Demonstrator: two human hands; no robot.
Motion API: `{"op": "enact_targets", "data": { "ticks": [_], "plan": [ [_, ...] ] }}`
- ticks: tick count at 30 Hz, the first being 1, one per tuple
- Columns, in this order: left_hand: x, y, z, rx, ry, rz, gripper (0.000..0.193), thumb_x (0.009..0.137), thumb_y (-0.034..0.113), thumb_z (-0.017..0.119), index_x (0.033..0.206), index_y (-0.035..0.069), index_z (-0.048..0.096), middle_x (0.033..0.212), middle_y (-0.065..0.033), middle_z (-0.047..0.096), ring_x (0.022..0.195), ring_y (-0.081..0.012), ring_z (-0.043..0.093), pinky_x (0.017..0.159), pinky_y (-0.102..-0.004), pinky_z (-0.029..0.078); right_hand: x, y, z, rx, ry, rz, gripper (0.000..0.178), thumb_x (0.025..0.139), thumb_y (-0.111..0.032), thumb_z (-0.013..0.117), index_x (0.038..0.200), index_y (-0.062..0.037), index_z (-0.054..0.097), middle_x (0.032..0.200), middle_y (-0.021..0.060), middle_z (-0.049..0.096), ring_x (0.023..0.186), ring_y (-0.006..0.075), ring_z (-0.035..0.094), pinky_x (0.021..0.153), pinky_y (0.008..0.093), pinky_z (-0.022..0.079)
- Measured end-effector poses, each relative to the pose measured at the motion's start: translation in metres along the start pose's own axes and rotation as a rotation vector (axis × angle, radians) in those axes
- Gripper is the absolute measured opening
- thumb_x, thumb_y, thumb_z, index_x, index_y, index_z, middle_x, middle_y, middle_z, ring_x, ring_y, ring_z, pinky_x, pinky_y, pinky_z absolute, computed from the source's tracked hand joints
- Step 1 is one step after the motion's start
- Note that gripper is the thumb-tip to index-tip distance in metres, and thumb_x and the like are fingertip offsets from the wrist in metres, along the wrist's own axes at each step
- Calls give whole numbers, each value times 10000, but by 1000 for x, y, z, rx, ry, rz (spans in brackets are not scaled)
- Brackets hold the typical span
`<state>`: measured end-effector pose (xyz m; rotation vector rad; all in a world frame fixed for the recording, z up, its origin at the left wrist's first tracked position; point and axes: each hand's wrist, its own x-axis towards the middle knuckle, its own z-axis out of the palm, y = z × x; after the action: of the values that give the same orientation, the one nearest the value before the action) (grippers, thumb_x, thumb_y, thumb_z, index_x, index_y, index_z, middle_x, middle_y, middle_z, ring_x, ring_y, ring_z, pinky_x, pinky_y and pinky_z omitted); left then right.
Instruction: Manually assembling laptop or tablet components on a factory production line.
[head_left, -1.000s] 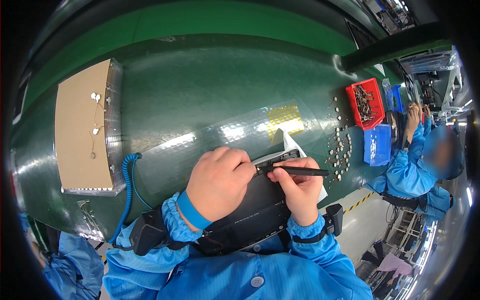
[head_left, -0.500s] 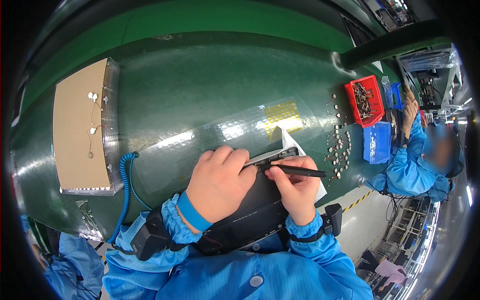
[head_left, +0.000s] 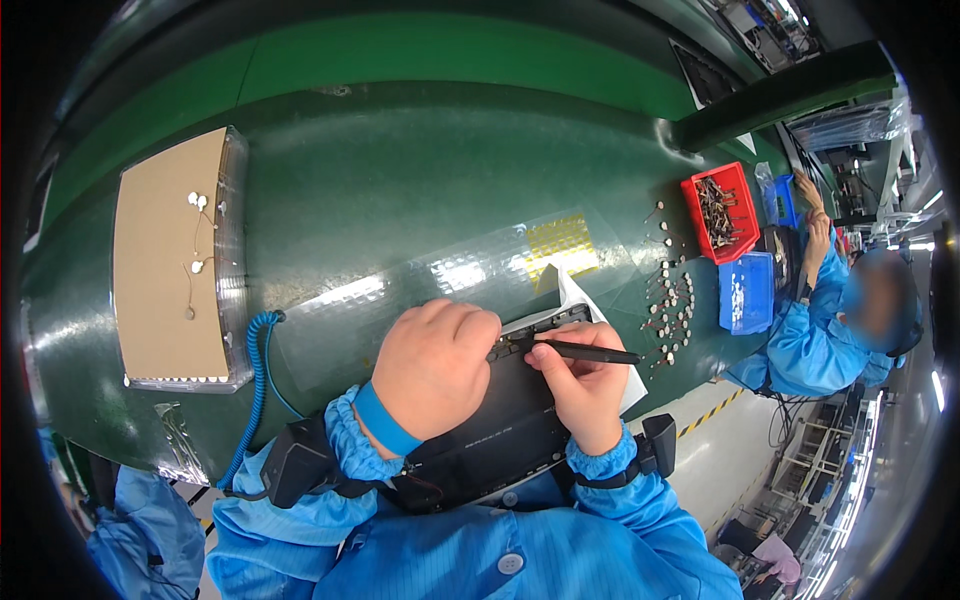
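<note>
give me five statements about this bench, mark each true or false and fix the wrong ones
1. The right hand holds a black pen-shaped tool. True.

2. The coiled cord is red. False: the coiled cord is blue.

3. A blue band circles the wrist of the left hand. True.

4. The brown board lies to the right of the black device. False: the brown board lies to the left of the black device.

5. Small round white parts lie on the green bench near the red bin. True.
</note>
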<state>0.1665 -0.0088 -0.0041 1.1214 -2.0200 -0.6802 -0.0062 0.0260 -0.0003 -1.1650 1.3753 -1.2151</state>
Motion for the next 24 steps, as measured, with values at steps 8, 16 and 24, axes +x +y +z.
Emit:
{"op": "enact_targets", "data": {
  "ticks": [8,16,24],
  "plan": [
    [4,4,-1,8,-23,1,208,594,-17,516,795,33,533,800,-112,572,760,-311,541,662,-399,439,2,-3,-1,23,13,-30,164,767,48,627,856,15,494,832,108,596,720,130,607,617,225,506],
    [1,9,-8,11,-51,-47,184,608,-22,505,784,28,524,781,-130,561,767,-329,531,684,-407,430,12,-46,-49,20,117,-154,145,806,54,554,922,6,481,859,101,591,851,165,584,763,285,482],
    [9,11,-5,49,-57,0,169,607,5,524,772,45,527,773,-98,568,748,-301,536,674,-404,426,152,-71,-195,-894,183,-237,149,778,-114,565,848,12,600,741,175,593,697,261,592,649,346,452]
  ]
}}
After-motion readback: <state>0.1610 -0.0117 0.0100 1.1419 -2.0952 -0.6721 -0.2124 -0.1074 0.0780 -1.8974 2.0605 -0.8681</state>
